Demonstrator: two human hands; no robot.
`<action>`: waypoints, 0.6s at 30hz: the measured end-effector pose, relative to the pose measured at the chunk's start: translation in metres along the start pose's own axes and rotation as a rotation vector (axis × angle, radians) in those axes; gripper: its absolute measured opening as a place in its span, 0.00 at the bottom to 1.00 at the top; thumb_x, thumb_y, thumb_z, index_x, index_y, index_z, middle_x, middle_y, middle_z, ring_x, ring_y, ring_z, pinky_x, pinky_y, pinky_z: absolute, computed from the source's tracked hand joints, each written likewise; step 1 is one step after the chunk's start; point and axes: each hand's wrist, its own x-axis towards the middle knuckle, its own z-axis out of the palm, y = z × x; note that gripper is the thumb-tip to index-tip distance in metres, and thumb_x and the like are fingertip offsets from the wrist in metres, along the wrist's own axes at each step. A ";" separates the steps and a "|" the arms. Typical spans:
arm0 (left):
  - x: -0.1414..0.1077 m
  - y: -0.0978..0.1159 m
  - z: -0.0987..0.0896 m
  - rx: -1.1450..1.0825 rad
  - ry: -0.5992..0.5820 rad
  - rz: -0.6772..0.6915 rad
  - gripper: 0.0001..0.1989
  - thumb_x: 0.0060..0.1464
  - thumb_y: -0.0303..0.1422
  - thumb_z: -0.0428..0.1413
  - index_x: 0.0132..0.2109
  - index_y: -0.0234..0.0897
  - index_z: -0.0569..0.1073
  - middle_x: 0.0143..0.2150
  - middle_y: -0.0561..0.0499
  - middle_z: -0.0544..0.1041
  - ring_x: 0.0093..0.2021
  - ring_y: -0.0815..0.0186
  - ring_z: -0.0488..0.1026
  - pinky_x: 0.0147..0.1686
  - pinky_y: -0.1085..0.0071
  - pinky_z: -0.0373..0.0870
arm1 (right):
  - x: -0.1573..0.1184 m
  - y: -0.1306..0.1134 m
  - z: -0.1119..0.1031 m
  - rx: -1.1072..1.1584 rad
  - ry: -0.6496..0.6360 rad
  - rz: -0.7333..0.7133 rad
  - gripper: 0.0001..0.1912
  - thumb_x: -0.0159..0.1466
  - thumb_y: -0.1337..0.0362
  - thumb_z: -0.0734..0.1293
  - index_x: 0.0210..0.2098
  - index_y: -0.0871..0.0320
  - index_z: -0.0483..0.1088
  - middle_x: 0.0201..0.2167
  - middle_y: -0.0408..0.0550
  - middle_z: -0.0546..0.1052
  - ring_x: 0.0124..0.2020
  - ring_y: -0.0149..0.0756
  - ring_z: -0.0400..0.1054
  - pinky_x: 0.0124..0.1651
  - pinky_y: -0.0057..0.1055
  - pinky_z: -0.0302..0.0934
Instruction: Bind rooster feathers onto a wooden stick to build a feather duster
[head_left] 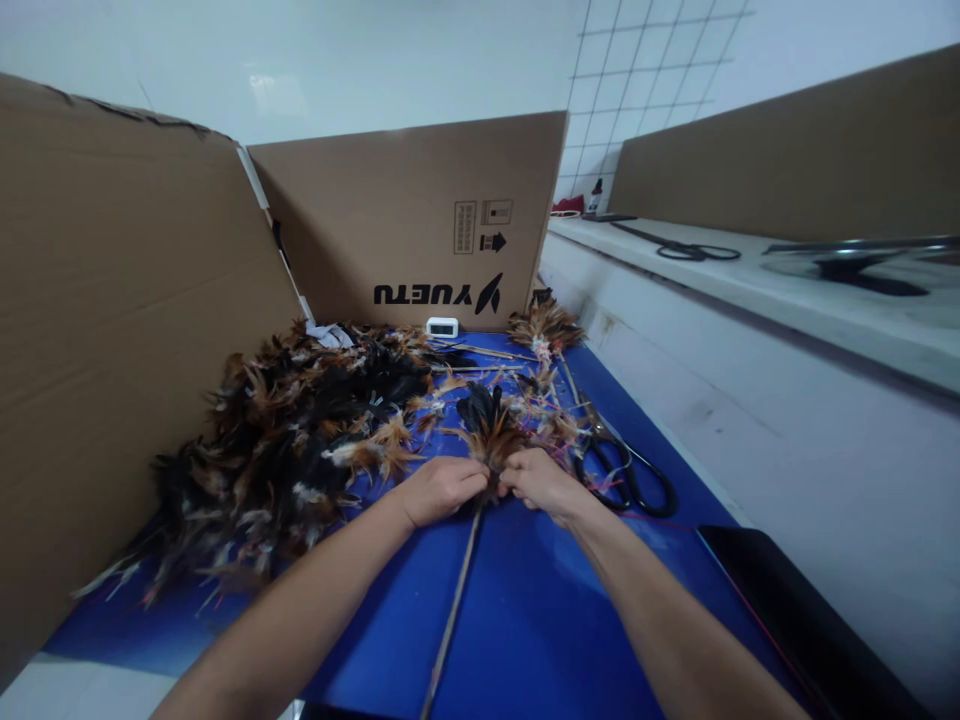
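1. Pinched at its base, the feather tuft (pixel 489 422) is grasped from both sides near the frame's centre: our left hand (pixel 448 488) and right hand (pixel 541 482) have their fingertips closed on it, almost meeting.
2. On the ledge (pixel 780 305) at upper right we see a small dark bottle (pixel 595 196); its contents we cannot tell. Cardboard panels (pixel 405 210) stand at left and upper centre, one printed YUETU upside down.
3. Our thin stick (pixel 454 610) emerges just below our hands and slants slightly leftward to the bottom edge. The tuft's dark tips fan toward the top of the frame.
4. Beneath our hands lies a blue tabletop (pixel 547 630). A heap of loose feathers (pixel 300 455) covers its left side; black-handled scissors (pixel 637 480) lie right of centre, blades toward the upper left. A white digital display (pixel 442 327) stands before the printed panel.
5. Behind, we face a pale wall (pixel 405 60) with a wire grid (pixel 652 70) at upper right.
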 end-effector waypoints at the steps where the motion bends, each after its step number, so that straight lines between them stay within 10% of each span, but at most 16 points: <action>1: 0.000 0.000 0.000 -0.026 0.013 -0.004 0.17 0.58 0.33 0.38 0.36 0.38 0.70 0.37 0.45 0.70 0.39 0.67 0.67 0.44 0.71 0.61 | 0.001 0.001 0.000 -0.012 0.009 -0.012 0.09 0.46 0.73 0.58 0.12 0.61 0.63 0.05 0.35 0.55 0.10 0.21 0.45 0.15 0.22 0.38; 18: 0.008 -0.001 -0.001 0.417 0.134 0.343 0.12 0.58 0.27 0.41 0.32 0.33 0.67 0.36 0.46 0.70 0.41 0.67 0.64 0.41 0.69 0.63 | 0.004 0.007 0.002 -0.231 0.128 -0.177 0.11 0.47 0.72 0.59 0.10 0.60 0.62 0.08 0.37 0.58 0.14 0.24 0.49 0.19 0.24 0.42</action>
